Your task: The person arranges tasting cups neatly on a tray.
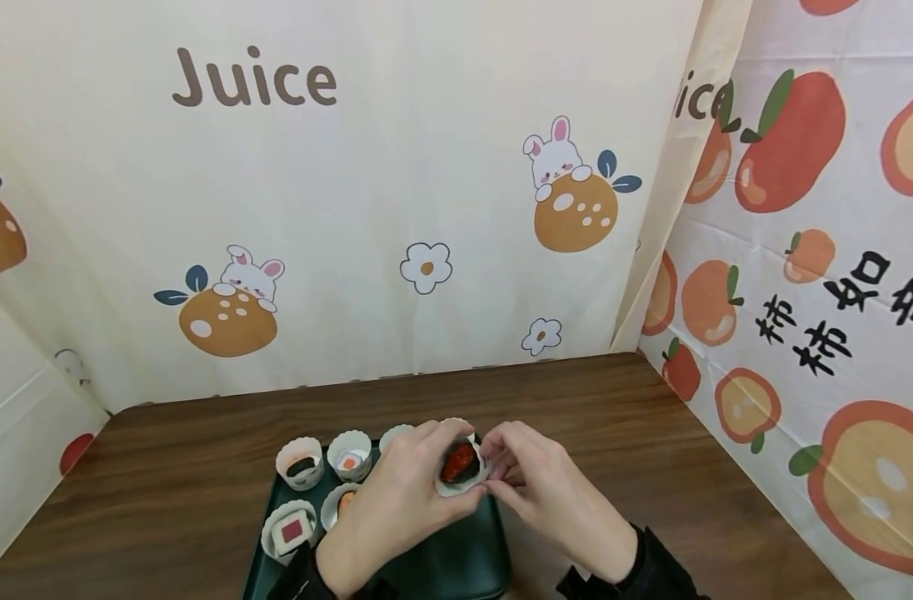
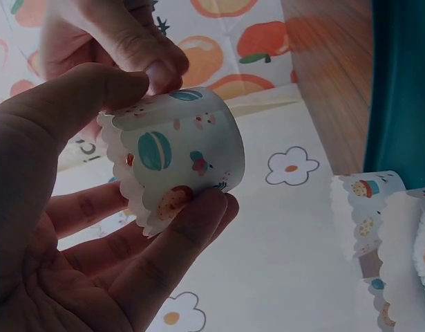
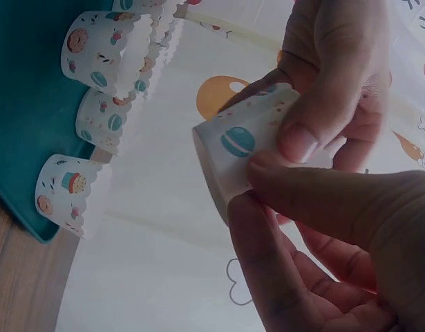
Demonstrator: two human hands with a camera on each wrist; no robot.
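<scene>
A white paper baking cup with a scalloped rim and printed macarons is held up above the tray's far right part. Inside it sits a sushi-like piece with a glossy red top and a dark wrap. My left hand grips the cup, thumb on one side and fingers round the other. From the right, my right hand pinches at the cup's wall with thumb and forefinger. The two hands nearly meet around the cup; the left one hides part of the tray.
On the wooden table lies a dark green tray. Several similar cups stand on it, among them a cup holding a white piece with a dark red square. Printed curtains rise behind and to the right.
</scene>
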